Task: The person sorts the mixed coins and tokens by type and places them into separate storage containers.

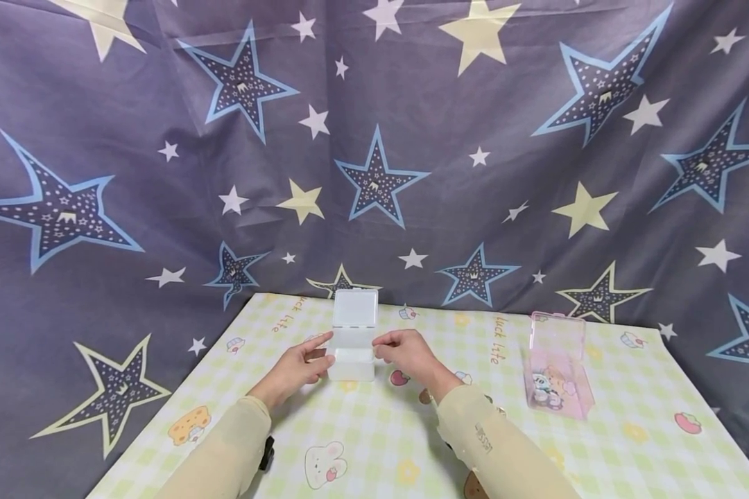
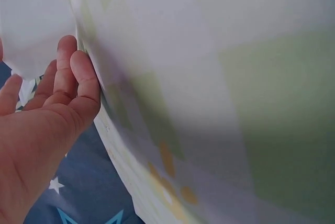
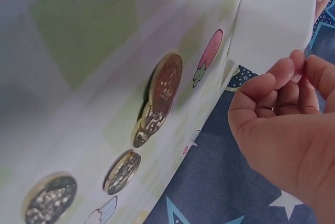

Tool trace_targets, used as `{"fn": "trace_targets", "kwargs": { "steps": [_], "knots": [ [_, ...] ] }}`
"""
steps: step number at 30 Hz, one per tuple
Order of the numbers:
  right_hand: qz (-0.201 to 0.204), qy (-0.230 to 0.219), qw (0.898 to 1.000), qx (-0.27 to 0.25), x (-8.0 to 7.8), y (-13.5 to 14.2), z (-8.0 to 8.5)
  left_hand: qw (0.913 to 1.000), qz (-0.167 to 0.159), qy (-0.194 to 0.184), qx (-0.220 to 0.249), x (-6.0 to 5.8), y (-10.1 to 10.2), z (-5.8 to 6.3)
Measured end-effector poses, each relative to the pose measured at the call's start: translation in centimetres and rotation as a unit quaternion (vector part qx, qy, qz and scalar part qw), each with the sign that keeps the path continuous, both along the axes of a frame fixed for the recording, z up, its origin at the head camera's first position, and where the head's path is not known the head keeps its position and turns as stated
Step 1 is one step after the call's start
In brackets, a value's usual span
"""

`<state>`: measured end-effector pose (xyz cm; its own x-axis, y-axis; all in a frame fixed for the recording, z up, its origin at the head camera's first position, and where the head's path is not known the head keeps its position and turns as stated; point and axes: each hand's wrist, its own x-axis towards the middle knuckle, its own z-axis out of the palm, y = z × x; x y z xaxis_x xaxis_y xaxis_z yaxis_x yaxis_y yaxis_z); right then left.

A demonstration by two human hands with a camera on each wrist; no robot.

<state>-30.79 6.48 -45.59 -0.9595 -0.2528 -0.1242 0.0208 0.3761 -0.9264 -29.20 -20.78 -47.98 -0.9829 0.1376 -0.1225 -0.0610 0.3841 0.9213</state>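
A small white hinged box stands on the tablecloth with its lid raised at the back. My left hand is at the box's left side, fingers extended and fingertips right at the wall. In the left wrist view those fingers are only slightly bent. On the other side, my right hand has its fingertips at the box's right edge. Its thumb and index finger pinch together over a small dark sliver, whose kind I cannot tell. Several coin-like discs lie below the right hand, partly hidden by the forearm in the head view.
A clear pink box with its lid up stands at the right, with cartoon-like figures showing in it. The checked tablecloth carries printed strawberries, flowers and a rabbit. Behind the table's far edge hangs a dark star-patterned curtain.
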Motion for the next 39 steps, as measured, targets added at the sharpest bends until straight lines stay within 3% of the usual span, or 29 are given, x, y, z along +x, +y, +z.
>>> {"fn": "trace_targets", "kwargs": {
  "steps": [5,9,13,18,22,30,39],
  "knots": [
    [0.011,0.053,0.998,0.022,-0.2,1.1,0.0,1.0,0.001,-0.004,-0.005,0.0,-0.1,0.2],
    [-0.004,0.079,0.996,0.039,-0.8,3.4,0.0,1.0,-0.002,-0.003,-0.008,0.0,-0.1,0.2],
    [-0.01,0.102,0.99,0.095,-1.1,6.5,0.1,0.9999,-0.003,-0.005,-0.009,0.1,-0.1,0.1],
    [0.055,0.116,0.974,0.188,-0.7,9.9,0.5,0.9999,-0.001,-0.009,-0.005,0.0,0.0,0.1],
    [0.121,0.105,0.965,0.206,-0.3,11.4,0.3,1.0,-0.003,-0.006,-0.003,-0.3,0.0,0.1],
    [0.194,0.133,0.938,0.255,1.1,10.5,-0.4,0.9999,-0.012,-0.002,-0.009,-0.3,-0.1,0.3],
    [0.174,0.184,0.909,0.331,1.6,8.8,-0.6,0.9998,-0.016,0.002,-0.011,0.0,0.0,0.4]
  ]
}}
